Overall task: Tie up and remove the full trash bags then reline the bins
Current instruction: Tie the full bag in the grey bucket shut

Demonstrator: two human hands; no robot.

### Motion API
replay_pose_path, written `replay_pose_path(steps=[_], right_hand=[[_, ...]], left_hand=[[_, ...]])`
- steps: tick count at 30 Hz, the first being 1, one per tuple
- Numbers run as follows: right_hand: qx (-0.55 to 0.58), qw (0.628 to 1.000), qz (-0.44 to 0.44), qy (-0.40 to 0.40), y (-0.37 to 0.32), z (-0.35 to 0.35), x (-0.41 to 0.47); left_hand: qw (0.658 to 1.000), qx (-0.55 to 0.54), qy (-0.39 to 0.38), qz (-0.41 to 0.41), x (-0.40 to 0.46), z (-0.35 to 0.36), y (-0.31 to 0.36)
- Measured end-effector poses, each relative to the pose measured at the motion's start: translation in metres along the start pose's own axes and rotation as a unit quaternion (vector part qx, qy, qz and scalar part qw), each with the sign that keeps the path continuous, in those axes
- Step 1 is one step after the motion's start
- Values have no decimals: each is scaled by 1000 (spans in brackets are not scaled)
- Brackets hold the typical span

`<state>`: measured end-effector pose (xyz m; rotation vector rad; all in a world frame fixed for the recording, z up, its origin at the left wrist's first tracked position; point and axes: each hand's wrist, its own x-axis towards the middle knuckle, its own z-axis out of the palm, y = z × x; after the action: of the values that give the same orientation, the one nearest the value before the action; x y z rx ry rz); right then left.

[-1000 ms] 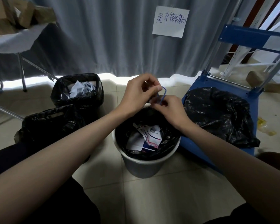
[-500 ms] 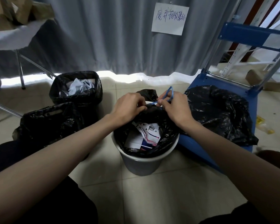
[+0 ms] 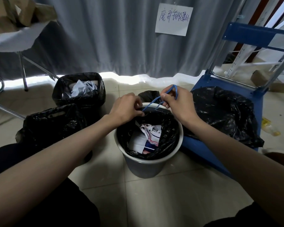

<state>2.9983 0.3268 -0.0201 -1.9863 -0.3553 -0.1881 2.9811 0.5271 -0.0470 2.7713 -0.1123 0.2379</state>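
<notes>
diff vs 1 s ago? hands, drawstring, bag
Both hands came down from above the bin to its far rim. The left hand now pinches the black bag's edge at the rim; the right hand keeps hold of the blue drawstring and pulls it up and right. The grey bin, its paper trash and the other bags stayed put.

- Right hand (image 3: 179, 102) grips blue drawstring (image 3: 154, 101) above round bin (image 3: 146, 166).
- Left hand (image 3: 127, 108) pinches black bag liner (image 3: 168, 135) rim, just left of the grip.
- Paper waste (image 3: 146, 138) lies below the grip.
</notes>
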Motion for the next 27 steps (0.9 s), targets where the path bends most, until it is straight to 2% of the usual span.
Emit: replay_pose_path(steps=[5,8,12,14,16,18,22,27], right_hand=[[35,998,-32,-29,-8,4,-4],[41,997,-51,-41,-10,3,-5],[66,995,-24,-64,-5,1,-3],[-34,996,-8,-80,4,0,-2],[-163,981,-1,-109,13,-1,-3],[-236,964,8,-124,19,-2,-7],[-312,943,1,-117,20,-1,-14],[-319,940,13,-122,20,-3,-13]], left_hand=[[980,-187,32,52,3,-7,18],[974,-219,34,38,2,-7,25],[972,-232,34,11,2,-7,27],[972,-230,45,-4,2,-8,26],[972,-230,50,-12,2,-9,26],[971,-234,49,-14,1,-10,28],[972,-226,55,-19,1,-9,29],[981,-174,78,-31,1,-8,27]])
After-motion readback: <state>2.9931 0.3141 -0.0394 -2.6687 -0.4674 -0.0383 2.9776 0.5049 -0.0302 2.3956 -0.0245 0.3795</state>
